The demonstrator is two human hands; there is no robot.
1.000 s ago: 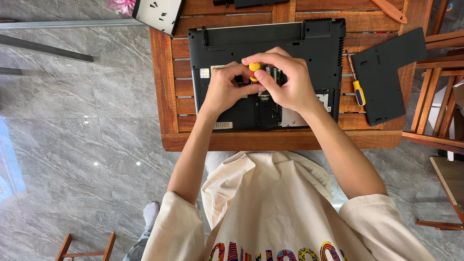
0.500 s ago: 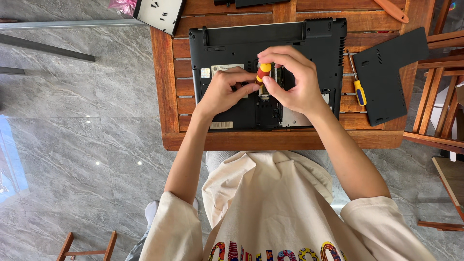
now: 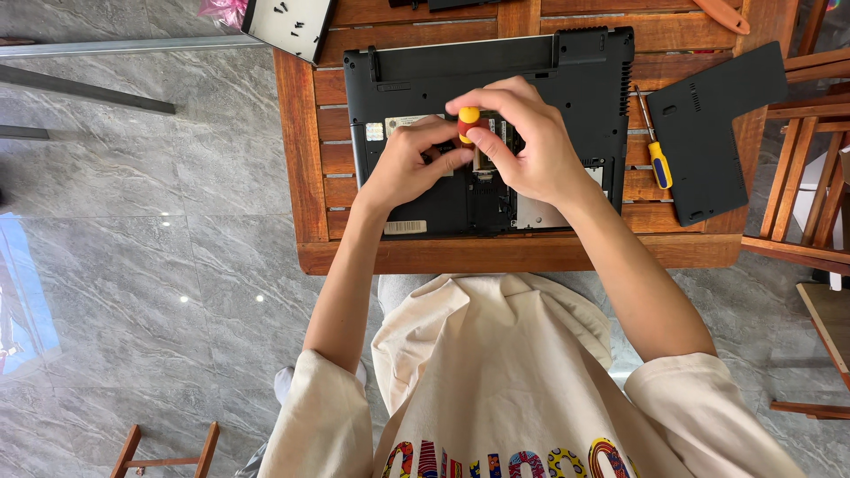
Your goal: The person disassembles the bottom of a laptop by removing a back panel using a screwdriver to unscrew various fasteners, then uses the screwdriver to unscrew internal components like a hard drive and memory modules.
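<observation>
Grey marble floor around a slatted wooden bench (image 3: 310,168), carrying an upturned black laptop (image 3: 496,71) with its bottom opened. Right hand (image 3: 527,146) closed in a grip on a red-and-yellow screwdriver (image 3: 468,121) at the laptop's centre; left hand (image 3: 409,164) pinching beside the shaft. Removed black cover (image 3: 713,133) and a spare blue-and-yellow screwdriver (image 3: 653,146) at three o'clock. Likely risks: tip slipping onto the exposed board, or a loosened screw dropping between the slats.

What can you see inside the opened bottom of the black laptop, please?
Inside the black laptop, a metal plate and dark components show. The left hand and right hand, gripping a red-and-yellow screwdriver, cover the middle.
</observation>
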